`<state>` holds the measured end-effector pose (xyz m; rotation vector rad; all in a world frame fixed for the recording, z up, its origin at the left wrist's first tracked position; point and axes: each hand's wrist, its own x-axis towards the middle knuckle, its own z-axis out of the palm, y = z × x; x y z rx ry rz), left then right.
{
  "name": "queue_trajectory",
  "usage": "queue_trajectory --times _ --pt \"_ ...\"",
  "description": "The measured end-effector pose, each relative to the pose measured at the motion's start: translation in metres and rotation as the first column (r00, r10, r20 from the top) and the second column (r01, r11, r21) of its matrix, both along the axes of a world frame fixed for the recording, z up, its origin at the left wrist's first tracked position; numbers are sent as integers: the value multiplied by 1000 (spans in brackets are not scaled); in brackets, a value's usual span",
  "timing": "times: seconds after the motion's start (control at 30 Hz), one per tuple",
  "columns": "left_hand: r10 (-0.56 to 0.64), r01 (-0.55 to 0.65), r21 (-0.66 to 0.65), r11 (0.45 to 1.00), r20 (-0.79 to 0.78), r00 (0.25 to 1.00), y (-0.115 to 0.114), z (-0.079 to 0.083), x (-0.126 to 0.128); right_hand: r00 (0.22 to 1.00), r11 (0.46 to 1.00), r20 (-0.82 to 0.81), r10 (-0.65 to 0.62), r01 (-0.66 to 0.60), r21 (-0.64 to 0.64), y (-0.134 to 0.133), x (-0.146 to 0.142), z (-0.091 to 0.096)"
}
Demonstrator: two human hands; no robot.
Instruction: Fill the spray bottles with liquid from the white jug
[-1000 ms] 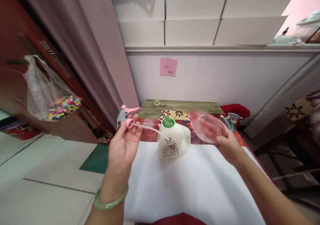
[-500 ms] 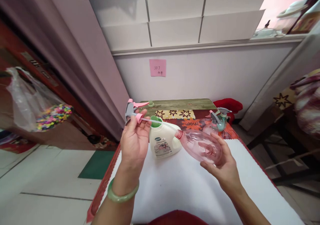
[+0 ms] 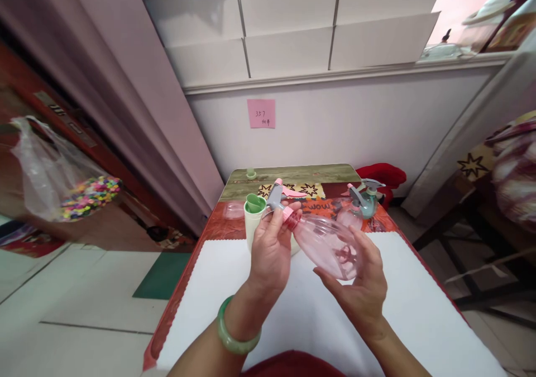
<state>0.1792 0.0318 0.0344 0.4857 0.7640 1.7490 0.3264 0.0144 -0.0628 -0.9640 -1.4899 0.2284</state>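
My left hand [image 3: 272,248] grips a grey and pink trigger spray head [image 3: 275,198] by its pink collar, which sits at the neck of a clear pink bottle [image 3: 324,243]. Whether the collar is threaded on, I cannot tell. My right hand [image 3: 362,276] is wrapped round the wide base of that bottle, which is tilted with its neck to the upper left. Behind my left hand stands a white detergent jug [image 3: 251,226] with a green spout [image 3: 255,203], largely hidden.
Two more spray bottles, one pink [image 3: 350,216] and one green [image 3: 368,201], stand at the table's back right. A small green cap [image 3: 250,173] lies at the back left. A white cloth [image 3: 201,304] covers the near table; a pink note [image 3: 261,113] hangs on the wall.
My left hand has moved right, bringing the spray head to the bottle's neck. Its thin tube, partly outside before, has gone inside the bottle. The bottle has shifted slightly left.
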Motion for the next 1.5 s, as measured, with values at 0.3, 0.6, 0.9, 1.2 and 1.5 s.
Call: queue_trajectory --times 0.3,0.6,0.9,1.2,1.5 --pt "-13 13 18 1000 13 1000 -9 -2 7 962 951 173 -210 161 263 3 -1 13" --pt "18 -19 61 998 24 1000 -11 7 7 912 896 261 -317 199 396 4 2 15" --pt "27 -24 78 997 -35 999 -16 3 11 943 919 232 -237 141 367 3 6 0" --pt "9 -8 27 1000 -22 1000 -15 8 6 940 916 263 -219 104 388 7 13 10" --pt "38 -36 64 997 -19 999 -19 5 11 948 898 237 -211 92 430 12 15 9"
